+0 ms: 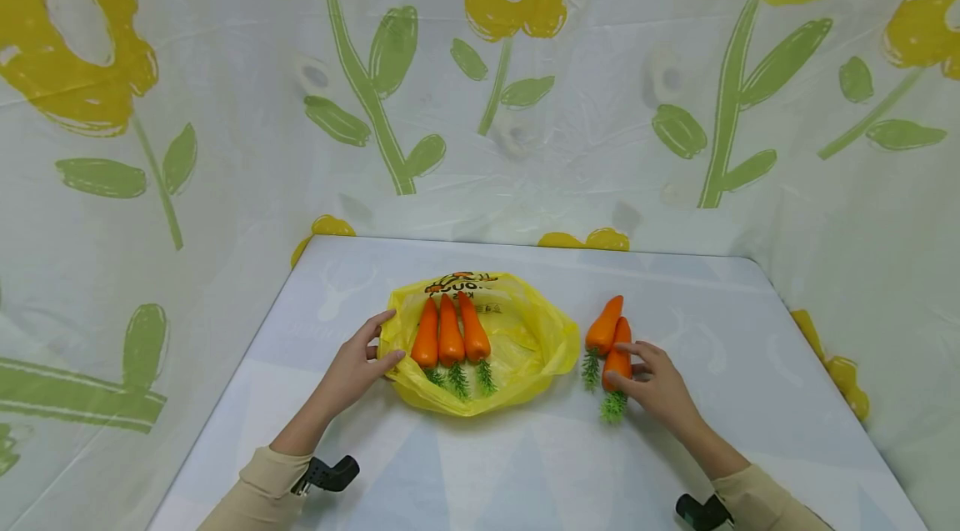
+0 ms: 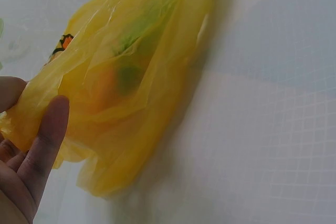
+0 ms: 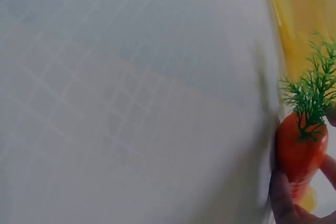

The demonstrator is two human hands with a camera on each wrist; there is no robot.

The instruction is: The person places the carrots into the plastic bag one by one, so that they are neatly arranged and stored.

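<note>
A yellow plastic bag [image 1: 525, 348] lies spread on the table with its mouth facing up. Three orange carrots [image 1: 451, 343] with green tops lie side by side in its left part. My left hand [image 1: 358, 368] pinches the bag's left edge between thumb and fingers; in the left wrist view the thumb [image 2: 50, 129] presses on the yellow film. To the right of the bag, my right hand [image 1: 660, 385] holds a carrot [image 1: 617, 368] by its sides, its leafy top pointing toward me. A further carrot [image 1: 602, 329] lies against that one on its left.
The white table [image 1: 480, 473] has a pale blue pattern. Behind it and at its sides hangs a curtain [image 1: 570, 164] printed with yellow flowers. Black straps with devices [image 1: 330, 474] sit on both wrists, beside beige sleeves.
</note>
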